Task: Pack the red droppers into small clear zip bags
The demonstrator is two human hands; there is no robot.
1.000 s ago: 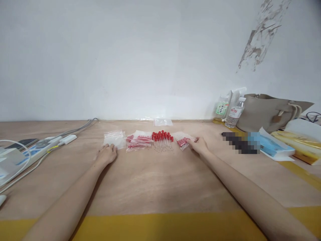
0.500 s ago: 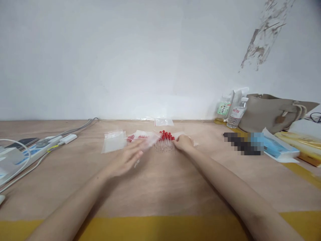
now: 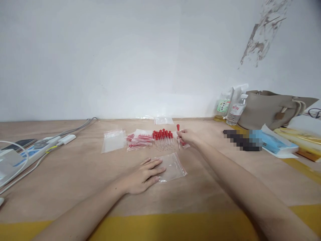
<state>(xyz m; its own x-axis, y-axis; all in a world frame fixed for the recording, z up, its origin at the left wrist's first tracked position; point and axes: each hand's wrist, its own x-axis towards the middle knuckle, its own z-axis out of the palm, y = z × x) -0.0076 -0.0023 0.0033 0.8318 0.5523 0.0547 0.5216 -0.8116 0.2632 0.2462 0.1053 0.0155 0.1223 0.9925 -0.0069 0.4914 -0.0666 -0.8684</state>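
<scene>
My left hand (image 3: 144, 175) lies flat with fingers spread, resting on the left edge of an empty clear zip bag (image 3: 173, 166) on the wooden table (image 3: 75, 174). My right hand (image 3: 187, 136) pinches one red-capped glass dropper (image 3: 178, 132), held upright just right of a row of loose red-capped droppers (image 3: 163, 138). Filled bags of droppers (image 3: 139, 140) lie left of that row. A stack of empty clear bags (image 3: 114, 140) sits further left.
A power strip with cables (image 3: 37, 149) and a phone lie at the left. Bottles (image 3: 233, 107), a beige handbag (image 3: 272, 108), a blue packet (image 3: 272, 144) and yellow packages stand at the right. Another clear bag (image 3: 163, 120) lies by the wall. Yellow tape edges the table front.
My left hand has carried an empty bag from the stack to the table in front of me and laid it flat. My right hand left the bags at the right and picked one dropper up.
</scene>
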